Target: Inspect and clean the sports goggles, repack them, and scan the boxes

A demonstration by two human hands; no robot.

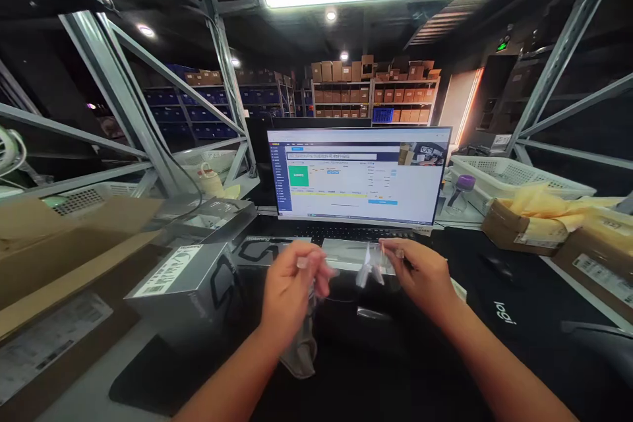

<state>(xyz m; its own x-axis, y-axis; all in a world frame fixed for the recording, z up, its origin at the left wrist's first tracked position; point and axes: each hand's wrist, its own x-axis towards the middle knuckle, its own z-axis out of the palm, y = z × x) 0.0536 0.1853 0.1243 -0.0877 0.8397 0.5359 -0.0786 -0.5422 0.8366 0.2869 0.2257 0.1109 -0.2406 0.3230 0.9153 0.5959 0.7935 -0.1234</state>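
Observation:
My left hand (pixel 293 293) is closed, its fingertips pinched together in front of the screen. A limp grey pouch (pixel 301 349) hangs down from under its fingers; the upper end is hidden by the hand. To the right, my right hand (pixel 420 273) pinches a small clear plastic wrapper (pixel 370 269) between thumb and fingers. The wrapper dangles and catches the light. Below it, a shiny clear piece (pixel 373 313) lies on the black mat (pixel 366 369). Behind both hands are a flat dark box (pixel 257 250) and a keyboard (pixel 341 233).
A lit monitor (pixel 336 178) stands ahead. On the left are a grey box (pixel 185 283) with a label and an open cardboard carton (pixel 64 257). At right lie a black logi mat (pixel 494 297), cartons (pixel 527 231) with yellow mailers, and a white basket (pixel 519 178).

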